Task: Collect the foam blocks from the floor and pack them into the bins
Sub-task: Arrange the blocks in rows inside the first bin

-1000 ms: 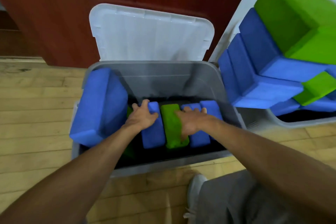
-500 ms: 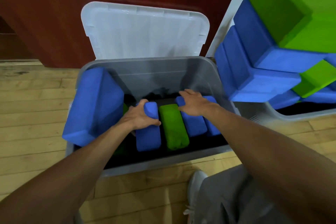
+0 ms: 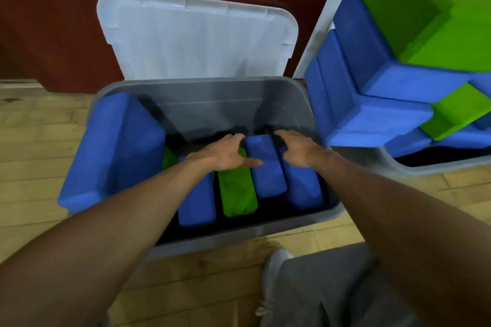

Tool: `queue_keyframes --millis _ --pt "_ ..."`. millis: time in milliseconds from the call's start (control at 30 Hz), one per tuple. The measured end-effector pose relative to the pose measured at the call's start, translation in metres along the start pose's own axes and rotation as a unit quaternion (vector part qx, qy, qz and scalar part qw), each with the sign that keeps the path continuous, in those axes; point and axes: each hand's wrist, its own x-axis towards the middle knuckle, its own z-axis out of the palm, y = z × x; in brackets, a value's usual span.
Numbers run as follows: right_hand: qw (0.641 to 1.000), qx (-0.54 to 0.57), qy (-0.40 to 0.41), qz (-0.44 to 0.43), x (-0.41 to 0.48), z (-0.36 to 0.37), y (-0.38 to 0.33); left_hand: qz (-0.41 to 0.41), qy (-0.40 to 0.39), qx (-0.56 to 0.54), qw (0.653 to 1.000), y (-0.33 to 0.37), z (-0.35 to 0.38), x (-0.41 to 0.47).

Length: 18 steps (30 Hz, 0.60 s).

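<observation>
Plainly, both hands are down inside the bin [image 3: 212, 106], open and holding nothing. The left hand [image 3: 228, 152] lies spread over the far end of the green block [image 3: 236, 191], its thumb across the blue block [image 3: 268, 175] beside it. The right hand [image 3: 297, 148] rests, fingers loose, on the end block [image 3: 303, 188] by the bin's right wall.

Four blocks stand on edge in a row on the bin's bottom: soft, matte foam bricks with rounded corners. The bin itself is smooth grey plastic, with its white lid [image 3: 196, 42] propped up behind.

The likeliest trouble is the big block [image 3: 111, 148] tilted over the bin's left rim, since a nudge along the row could tip it out onto the floor [image 3: 39, 141]. Foam also springs back, so blocks squeezed in tight may pop up. Right of the bin, the pile [image 3: 372, 114] overhangs and looks ready to slide.
</observation>
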Motion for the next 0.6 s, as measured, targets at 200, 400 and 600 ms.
queue_keyframes --millis 200,400,600 --pt "0.994 0.011 0.102 0.035 0.000 0.025 0.023 -0.004 -0.006 -0.023 1.000 0.025 0.016 0.046" --pt "0.990 0.093 0.090 0.060 -0.010 0.042 0.012 0.001 -0.051 0.010 0.999 0.024 0.007 0.052" --pt "0.988 0.053 0.132 0.053 -0.019 0.033 0.008 0.036 -0.045 0.022 0.998 0.027 0.008 0.044"
